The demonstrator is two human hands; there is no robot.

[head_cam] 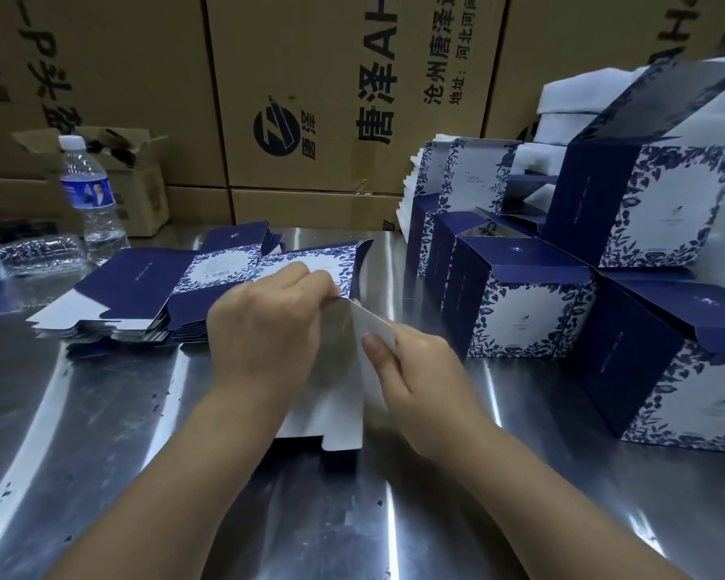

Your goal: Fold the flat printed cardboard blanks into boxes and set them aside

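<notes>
**Q:** Hands: state?
**A:** Left hand (268, 324) is curled over the far edge of the blank (331, 395), with the fingers gripping it. Right hand (415, 370) pinches a pale side flap (377, 324) between thumb and fingers, thumb on top. The flap is tilted up from the main panel. Neither hand is spread wide.

**Q:** Blank: position?
**A:** At the middle of the metal table (101, 412), between the two forearms, silvery inner face up. Far end is lifted at the left hand's grip. Near end sits low over the table; cannot tell whether it touches.

**Q:** Supply?
**A:** The stack of flat blanks (143, 295) lies at 10 o'clock from the hands, navy and floral print up, edges slightly fanned. It is just beside the held blank's far end; cannot tell if they touch.

**Q:** Finished pieces?
**A:** The folded boxes (520, 303) run from 1 to 3 o'clock, packed against one another. Several have top flaps standing open.

**Q:** Other items?
**A:** An upright water bottle (89, 190) stands at 10 o'clock, beyond the stack. A crushed clear bottle (38, 253) lies just left of it. Brown cartons (310, 98) form a wall across 12 o'clock. White padding (582, 98) is piled behind the boxes at 1 o'clock.
</notes>
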